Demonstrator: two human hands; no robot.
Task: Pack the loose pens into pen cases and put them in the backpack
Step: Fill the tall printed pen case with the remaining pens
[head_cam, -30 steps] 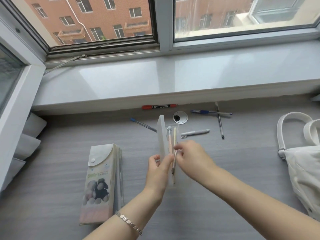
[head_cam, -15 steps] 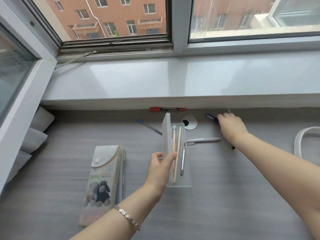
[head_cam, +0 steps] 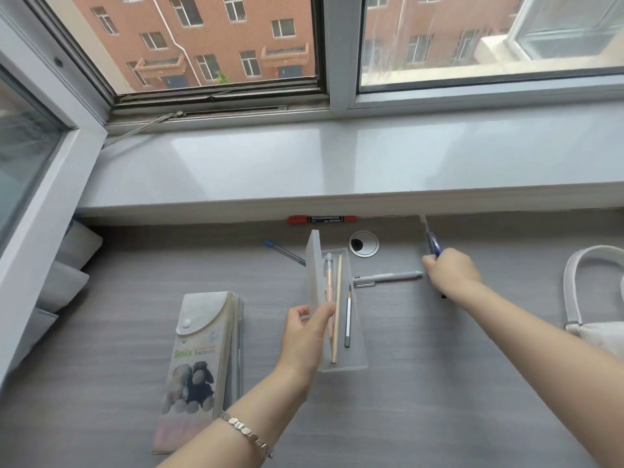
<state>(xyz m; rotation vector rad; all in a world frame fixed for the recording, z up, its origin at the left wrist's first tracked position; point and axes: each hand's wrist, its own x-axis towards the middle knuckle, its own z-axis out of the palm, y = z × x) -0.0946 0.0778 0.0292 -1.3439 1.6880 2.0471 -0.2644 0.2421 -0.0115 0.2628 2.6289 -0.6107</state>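
Note:
My left hand grips the left edge of a clear plastic pen case lying on the grey desk, its lid standing up. Three pens and pencils lie inside the case. To the right, my right hand grips a blue pen, lifted and pointing away from me. A dark pen tip pokes out below that hand. A grey pen, a blue-capped pen and a red marker lie loose on the desk. The white backpack shows at the right edge.
A second pen case with a snap flap and a printed picture lies left of my left hand. A round metal cable grommet sits behind the clear case. The window sill overhangs the desk's back edge. White cushions are at the far left.
My right hand left the clear case, reached to the back right and picked up the blue pen. The left hand stayed on the case, which now lies flat with its lid up.

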